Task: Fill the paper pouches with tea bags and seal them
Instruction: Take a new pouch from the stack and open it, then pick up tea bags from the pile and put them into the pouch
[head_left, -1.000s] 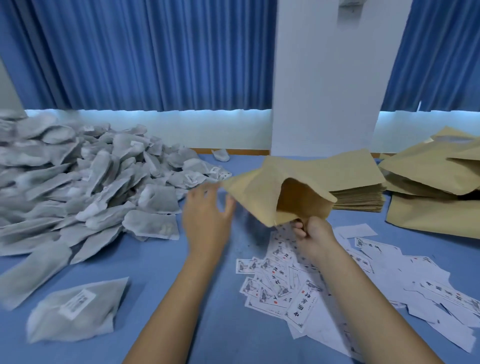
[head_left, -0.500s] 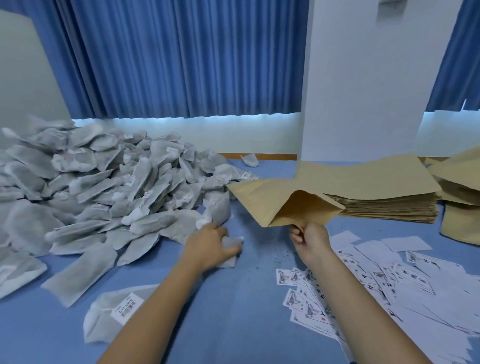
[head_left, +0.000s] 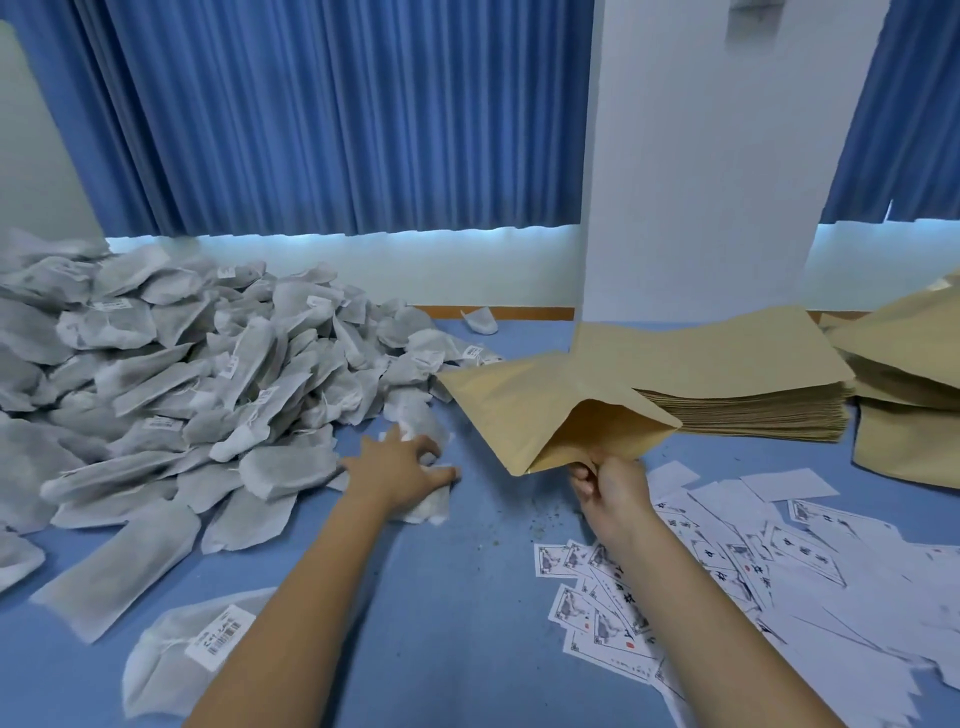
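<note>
1. Head view: our left hand (head_left: 395, 467) curls its fingers over a tea bag (head_left: 434, 501) at the heap's (head_left: 182, 374) near edge, mid-tabletop (head_left: 467, 597), likely to lift it.
2. Our right hand (head_left: 608, 488) pinches the paper pouch (head_left: 524, 410) by its lower edge, above the tabletop's middle, mouth gaping toward us for filling.

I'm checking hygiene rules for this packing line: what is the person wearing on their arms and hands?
Nothing visible. The left hand and right hand are ungloved, with no ring, watch or bracelet in view. Both forearms are bare to the frame's lower edge; no sleeve shows.
</note>
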